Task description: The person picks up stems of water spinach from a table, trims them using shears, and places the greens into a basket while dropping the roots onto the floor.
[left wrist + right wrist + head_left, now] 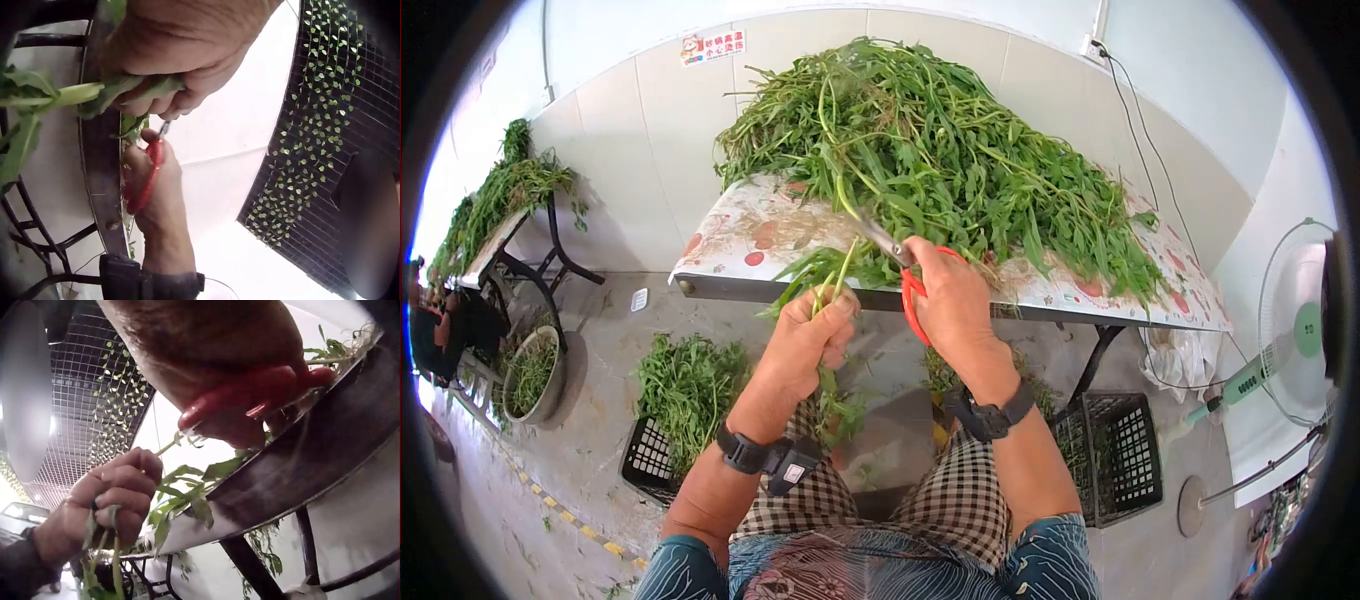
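My left hand (812,338) holds leafy green stems (847,262) in curled fingers, their cut-looking ends poking up past the thumb. Leaves from this bunch hang below the fist. Red-handled scissors (913,308) are in my right hand (958,305), its fingers around the loops. The metal blades point up and left, overlapping a long pale stem (840,190) in the head view. In the right wrist view, the left hand (119,500) grips stems beside the table edge. Behind both hands, a large heap of leafy greens (960,150) covers much of the patterned table (720,235).
Greens fill a black crate (645,460) on the floor at left; another black crate (1135,450) stands at right. A standing fan (1305,330) is at the far right. Farther left are a basin (550,375) of greens and a second table (500,238) with more.
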Tool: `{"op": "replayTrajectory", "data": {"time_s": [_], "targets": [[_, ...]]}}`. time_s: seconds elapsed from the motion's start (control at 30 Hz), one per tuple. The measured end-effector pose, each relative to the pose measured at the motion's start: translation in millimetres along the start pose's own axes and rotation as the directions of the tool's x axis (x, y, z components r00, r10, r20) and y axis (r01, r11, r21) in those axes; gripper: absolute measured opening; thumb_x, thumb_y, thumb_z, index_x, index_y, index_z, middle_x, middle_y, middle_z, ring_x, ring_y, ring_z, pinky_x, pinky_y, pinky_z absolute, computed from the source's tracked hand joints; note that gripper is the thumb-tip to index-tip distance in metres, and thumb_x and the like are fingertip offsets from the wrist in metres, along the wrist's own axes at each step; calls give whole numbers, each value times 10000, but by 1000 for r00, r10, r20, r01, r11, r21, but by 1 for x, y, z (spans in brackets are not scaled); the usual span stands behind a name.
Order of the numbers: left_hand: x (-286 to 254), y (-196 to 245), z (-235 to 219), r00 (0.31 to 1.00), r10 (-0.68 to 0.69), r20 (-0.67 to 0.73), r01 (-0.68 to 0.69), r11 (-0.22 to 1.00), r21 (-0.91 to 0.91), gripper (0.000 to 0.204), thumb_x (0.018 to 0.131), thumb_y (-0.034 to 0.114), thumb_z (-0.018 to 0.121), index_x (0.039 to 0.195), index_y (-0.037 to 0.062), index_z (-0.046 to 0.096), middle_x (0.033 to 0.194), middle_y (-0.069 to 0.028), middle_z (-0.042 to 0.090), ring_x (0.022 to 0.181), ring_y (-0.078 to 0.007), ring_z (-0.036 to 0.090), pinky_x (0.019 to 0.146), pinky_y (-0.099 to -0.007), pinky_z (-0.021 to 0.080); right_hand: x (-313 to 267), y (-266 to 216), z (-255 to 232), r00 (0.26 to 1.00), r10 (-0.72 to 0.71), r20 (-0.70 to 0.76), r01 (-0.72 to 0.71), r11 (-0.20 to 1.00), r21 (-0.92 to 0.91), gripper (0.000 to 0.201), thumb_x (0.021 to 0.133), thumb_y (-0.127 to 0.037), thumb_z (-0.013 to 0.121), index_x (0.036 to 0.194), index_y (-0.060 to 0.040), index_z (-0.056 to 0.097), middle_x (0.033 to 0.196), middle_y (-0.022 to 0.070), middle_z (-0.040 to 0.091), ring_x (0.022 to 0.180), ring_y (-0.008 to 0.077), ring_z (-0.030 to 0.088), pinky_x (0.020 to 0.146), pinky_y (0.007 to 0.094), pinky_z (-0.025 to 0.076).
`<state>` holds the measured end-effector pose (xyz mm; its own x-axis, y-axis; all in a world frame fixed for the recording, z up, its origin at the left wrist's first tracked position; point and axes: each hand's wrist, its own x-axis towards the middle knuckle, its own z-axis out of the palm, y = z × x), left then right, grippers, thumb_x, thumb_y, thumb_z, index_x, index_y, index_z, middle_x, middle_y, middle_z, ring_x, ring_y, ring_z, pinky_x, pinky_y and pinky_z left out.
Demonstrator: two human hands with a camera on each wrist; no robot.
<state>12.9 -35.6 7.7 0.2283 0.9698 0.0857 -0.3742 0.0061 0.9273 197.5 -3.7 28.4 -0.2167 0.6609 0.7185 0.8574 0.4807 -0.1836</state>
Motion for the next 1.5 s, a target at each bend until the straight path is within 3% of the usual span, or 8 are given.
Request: {"op": "replayTrajectory", "data": {"time_s": [0.23, 0.33, 0.4, 0.43, 0.63, 0.83, 1.3, 1.5], "targets": [[-6, 9, -10, 999, 22, 31, -22, 1000, -7, 233, 894, 309, 573, 905, 78, 551, 547, 47, 407, 458, -55, 335, 410, -214, 267, -3, 10, -17, 972, -232, 38, 233, 971, -43, 313, 753, -36, 618, 1047, -105, 535, 824, 142, 621, 776, 313, 598, 710, 385, 447], [-7, 9, -10, 997, 33, 73, -33, 999, 2, 219, 905, 297, 556, 913, 78, 553, 539, 44, 412, 453, -53, 333, 405, -212, 263, 6, 31, -28, 998, -19, -67, 24, 997, 69, 328, 768, -19, 593, 1076, -117, 537, 762, 87, 603, 688, 250, 595, 649, 340, 470], [-10, 12, -5, 997, 22, 76, -21, 1000, -14, 213, 910, 292, 547, 913, 79, 553, 535, 44, 413, 450, -51, 331, 402, -211, 258, 24, 45, -56, 939, 343, -17, -308, 863, 401, 339, 781, 6, 561, 1105, -90, 530, 771, 38, 582, 649, 173, 577, 606, 286, 478], [-11, 13, -5, 997, 20, 72, -19, 1000, -18, 215, 910, 295, 547, 911, 80, 552, 535, 44, 411, 450, -51, 329, 403, -210, 257, 35, 55, -73, 925, 379, -29, -302, 778, 551, 346, 781, 12, 559, 1117, -63, 519, 801, 45, 581, 660, 158, 574, 621, 272, 484], [-12, 17, -7, 996, 34, 82, -32, 999, -26, 232, 905, 314, 549, 904, 82, 551, 540, 41, 417, 447, -51, 325, 404, -209, 252, 93, 94, -148, 847, 482, -222, -60, 502, 863, 409, 722, 96, 555, 1114, 29, 460, 874, 110, 571, 717, 176, 598, 599, 262, 473], [-13, 17, -7, 993, 56, 100, -58, 998, 16, 215, 909, 294, 542, 890, 80, 556, 556, 25, 457, 443, -59, 337, 405, -211, 256, 129, 95, -209, 797, 426, -428, 205, 475, 856, 434, 752, 88, 584, 1144, 39, 405, 891, 164, 577, 763, 244, 607, 652, 323, 506], [-20, 47, -31, 985, 155, -81, -162, 983, -85, 165, 898, 251, 549, 893, 86, 532, 621, 26, 480, 477, -58, 381, 418, -203, 287, 77, 79, -184, 911, 411, -42, -40, 188, 981, 403, 779, 2, 600, 1156, -44, 467, 877, 95, 592, 767, 195, 602, 618, 308, 517], [-23, 68, -41, 974, 159, -159, -179, 976, -122, 164, 921, 279, 517, 922, 116, 542, 656, 48, 487, 473, -41, 328, 433, -198, 236, 45, 72, -180, 932, 360, 45, -121, 191, 974, 419, 766, 10, 592, 1163, -40, 469, 880, 94, 593, 776, 211, 621, 637, 310, 533]]}}
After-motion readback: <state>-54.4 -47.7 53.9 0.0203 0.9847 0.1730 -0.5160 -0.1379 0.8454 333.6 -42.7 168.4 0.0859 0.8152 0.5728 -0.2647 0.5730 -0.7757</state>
